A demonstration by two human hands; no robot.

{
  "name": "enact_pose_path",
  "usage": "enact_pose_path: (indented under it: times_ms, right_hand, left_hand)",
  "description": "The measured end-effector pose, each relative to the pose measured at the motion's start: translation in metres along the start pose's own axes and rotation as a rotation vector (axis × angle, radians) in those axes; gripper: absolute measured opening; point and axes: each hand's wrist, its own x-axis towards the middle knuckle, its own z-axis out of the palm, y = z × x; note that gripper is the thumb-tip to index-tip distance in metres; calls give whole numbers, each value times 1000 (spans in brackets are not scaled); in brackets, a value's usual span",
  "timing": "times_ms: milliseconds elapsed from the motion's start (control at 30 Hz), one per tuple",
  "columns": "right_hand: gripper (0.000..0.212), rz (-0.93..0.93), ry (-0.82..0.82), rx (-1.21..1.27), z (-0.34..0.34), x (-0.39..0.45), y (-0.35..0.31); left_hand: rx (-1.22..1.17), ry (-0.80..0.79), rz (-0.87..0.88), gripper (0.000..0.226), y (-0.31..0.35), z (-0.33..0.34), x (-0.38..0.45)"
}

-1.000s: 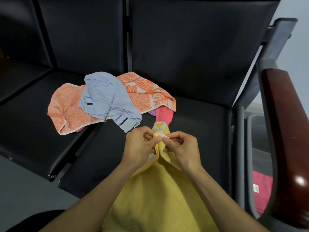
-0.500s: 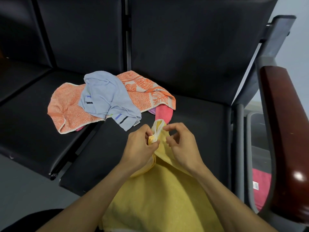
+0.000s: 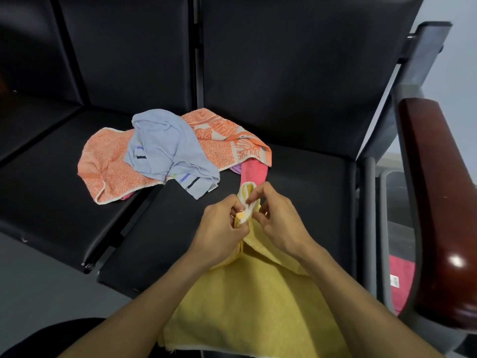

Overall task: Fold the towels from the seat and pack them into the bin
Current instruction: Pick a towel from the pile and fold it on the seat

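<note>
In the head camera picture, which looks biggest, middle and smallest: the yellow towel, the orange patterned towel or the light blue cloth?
1. Yellow towel, though it is nearest the camera
2. Orange patterned towel
3. Light blue cloth

The right hand (image 3: 277,218), which half a second ago was opening away from the yellow towel (image 3: 247,301), is closing back in, its fingers (image 3: 254,195) now pinching the white-edged corner higher up. The left hand (image 3: 219,228) is gripping that corner lower than before, its thumb tucked against the hem. The corner is standing more upright between the two hands.
</note>
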Motion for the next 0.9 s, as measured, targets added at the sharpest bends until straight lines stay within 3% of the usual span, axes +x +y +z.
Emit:
enact_pose_path:
  times_ms: [267, 400, 467, 600, 767, 900]
  right_hand:
    - [31, -52, -22, -136, 0, 0, 0]
    - [9, -118, -140, -371, 0, 0, 2]
    - [14, -93, -163, -532, 1, -1, 6]
    - [24, 38, -56, -678, -13, 2, 14]
    - [20, 60, 5, -654, -21, 4, 18]
    - [15, 77, 59, -356, -22, 4, 19]
  left_hand:
    - [24, -17, 20, 20, -8, -1, -1]
    - [95, -26, 18, 19, -15, -6, 0]
    - [163, 6, 13, 17, -19, -12, 1]
    - [165, 132, -35, 12, -29, -43, 11]
    - [127, 169, -74, 16, -37, -59, 24]
    - [93, 216, -84, 12, -44, -62, 32]
